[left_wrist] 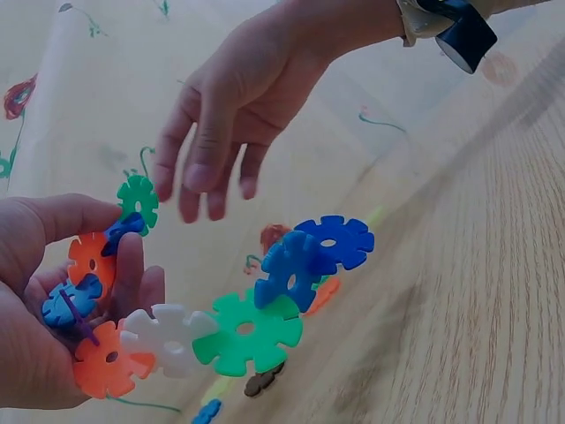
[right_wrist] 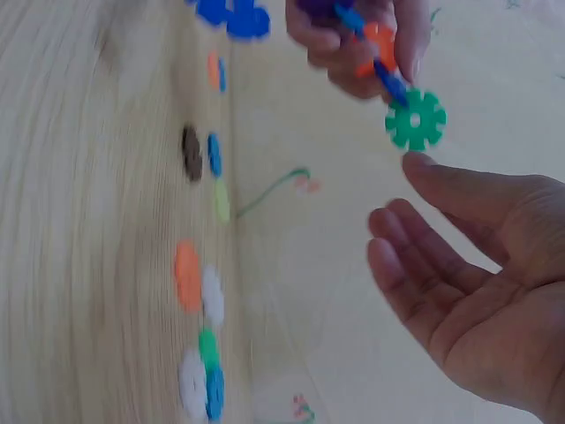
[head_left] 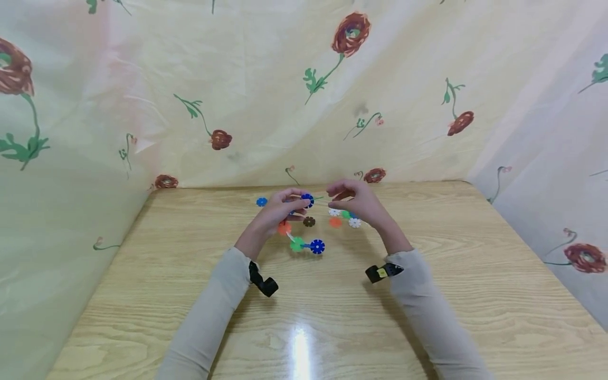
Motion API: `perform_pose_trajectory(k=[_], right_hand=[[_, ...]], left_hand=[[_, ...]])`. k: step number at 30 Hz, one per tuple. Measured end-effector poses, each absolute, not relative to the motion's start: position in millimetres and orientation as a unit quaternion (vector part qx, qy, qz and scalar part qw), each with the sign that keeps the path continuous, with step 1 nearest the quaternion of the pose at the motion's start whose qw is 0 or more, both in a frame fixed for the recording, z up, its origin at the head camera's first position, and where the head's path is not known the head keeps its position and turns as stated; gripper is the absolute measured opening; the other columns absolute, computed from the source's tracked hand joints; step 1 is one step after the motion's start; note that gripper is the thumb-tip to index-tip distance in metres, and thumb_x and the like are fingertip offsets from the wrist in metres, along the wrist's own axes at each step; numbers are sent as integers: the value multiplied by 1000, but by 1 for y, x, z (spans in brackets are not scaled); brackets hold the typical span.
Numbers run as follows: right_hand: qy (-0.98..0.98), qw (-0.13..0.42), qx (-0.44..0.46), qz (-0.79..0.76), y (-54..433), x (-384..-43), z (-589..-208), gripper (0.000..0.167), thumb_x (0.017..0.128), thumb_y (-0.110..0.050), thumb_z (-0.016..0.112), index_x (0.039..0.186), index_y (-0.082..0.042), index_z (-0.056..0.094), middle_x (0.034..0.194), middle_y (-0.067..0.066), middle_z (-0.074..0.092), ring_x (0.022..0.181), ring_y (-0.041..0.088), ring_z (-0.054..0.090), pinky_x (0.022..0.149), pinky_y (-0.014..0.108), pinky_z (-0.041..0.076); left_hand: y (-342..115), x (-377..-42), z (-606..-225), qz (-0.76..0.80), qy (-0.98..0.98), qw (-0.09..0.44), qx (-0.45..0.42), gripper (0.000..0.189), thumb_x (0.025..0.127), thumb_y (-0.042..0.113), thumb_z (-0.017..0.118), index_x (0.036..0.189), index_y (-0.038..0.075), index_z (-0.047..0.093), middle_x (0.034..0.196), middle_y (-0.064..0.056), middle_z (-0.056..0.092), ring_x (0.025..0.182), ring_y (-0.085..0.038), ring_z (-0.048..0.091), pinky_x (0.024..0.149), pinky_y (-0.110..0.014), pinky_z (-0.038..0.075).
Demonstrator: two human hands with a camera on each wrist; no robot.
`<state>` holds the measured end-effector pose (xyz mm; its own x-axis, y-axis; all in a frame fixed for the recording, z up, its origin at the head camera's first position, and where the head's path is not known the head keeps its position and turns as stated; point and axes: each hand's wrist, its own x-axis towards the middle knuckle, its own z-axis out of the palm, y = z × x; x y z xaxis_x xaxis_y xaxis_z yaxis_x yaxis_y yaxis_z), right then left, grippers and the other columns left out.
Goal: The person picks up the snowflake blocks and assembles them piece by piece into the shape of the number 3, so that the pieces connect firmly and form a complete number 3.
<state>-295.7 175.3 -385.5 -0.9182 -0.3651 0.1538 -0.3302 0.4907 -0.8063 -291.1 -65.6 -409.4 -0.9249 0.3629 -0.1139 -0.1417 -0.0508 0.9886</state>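
Note:
My left hand [head_left: 281,207] pinches a chain of interlocking plastic snowflake discs between thumb and fingers, above the table. A green disc [left_wrist: 138,203] forms the chain's upper end, joined to a dark blue disc [head_left: 307,200] at the fingertips. From the palm, the other end hangs out through an orange disc [left_wrist: 113,359], a white disc [left_wrist: 168,339], a second green disc [left_wrist: 256,334] and blue discs [left_wrist: 335,242]. My right hand [head_left: 358,200] holds nothing; its fingers are relaxed and parted, with the thumb tip close to the upper green disc.
Loose discs lie on the wooden table [head_left: 456,274] beyond the hands: a brown disc [head_left: 309,221], an orange one [head_left: 335,222], a white one [head_left: 354,222] and a blue one [head_left: 262,201]. A flowered cloth [head_left: 266,105] hangs along the table's back edge.

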Motion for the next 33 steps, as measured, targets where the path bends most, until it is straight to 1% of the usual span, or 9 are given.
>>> perform_pose_trajectory(k=[5,8,14,17,20,24,27,30,33], right_hand=[[897,54,-222,-379,188,-301,-388,26,90,-7,77,115,-1,72,103,16,73,93,26,68,78,28,56],[902,90,-243,-345,193,-306,-395,25,91,-4,75,115,2,72,102,16,74,92,26,69,78,29,57],[907,143,-262,-297,195,-314,-409,30,93,-4,71,122,4,70,100,20,73,90,26,69,75,33,57],[915,154,-254,-273,193,-315,-413,34,93,-5,71,127,1,69,96,18,73,84,22,67,73,30,54],[923,158,-239,-256,190,-315,-417,35,93,-5,72,128,-1,69,90,14,70,77,17,59,70,27,47],[930,150,-224,-251,186,-315,-421,32,92,-2,72,124,-1,71,82,12,64,69,15,50,62,26,39],[933,139,-216,-251,183,-315,-423,28,90,-2,74,117,-1,73,82,11,65,70,16,52,63,26,40],[935,127,-210,-255,182,-314,-426,21,88,-3,76,107,0,72,87,12,66,77,19,56,69,28,45],[934,118,-200,-271,182,-312,-428,17,86,-4,79,99,-1,68,92,12,66,83,22,59,73,30,47]], left_hand=[[-67,-292,-410,715,670,178,84,25,101,17,66,123,8,63,99,-2,68,85,-13,65,108,-55,50],[-68,-292,-410,712,674,179,85,23,100,17,67,122,8,64,97,-1,68,85,-14,65,107,-54,50],[-68,-292,-412,699,685,181,92,27,99,17,68,124,7,65,98,0,69,92,-21,66,89,-36,60],[-68,-292,-412,699,685,182,95,29,99,18,68,125,7,64,99,-1,69,99,-28,65,82,-29,60],[-68,-292,-413,698,685,184,97,29,99,17,68,126,7,64,100,-1,68,102,-31,64,78,-26,60],[-68,-292,-412,694,688,185,99,28,99,17,68,125,7,64,100,-2,68,108,-38,63,84,-31,61],[-69,-292,-412,693,690,185,100,28,99,18,68,124,7,65,100,-2,68,113,-42,61,94,-40,59],[-70,-293,-412,693,690,185,100,27,100,18,68,124,7,65,100,-3,68,112,-40,62,99,-46,57],[-71,-293,-412,694,689,184,101,26,100,18,67,123,7,65,99,-2,68,103,-32,65,96,-43,58]])
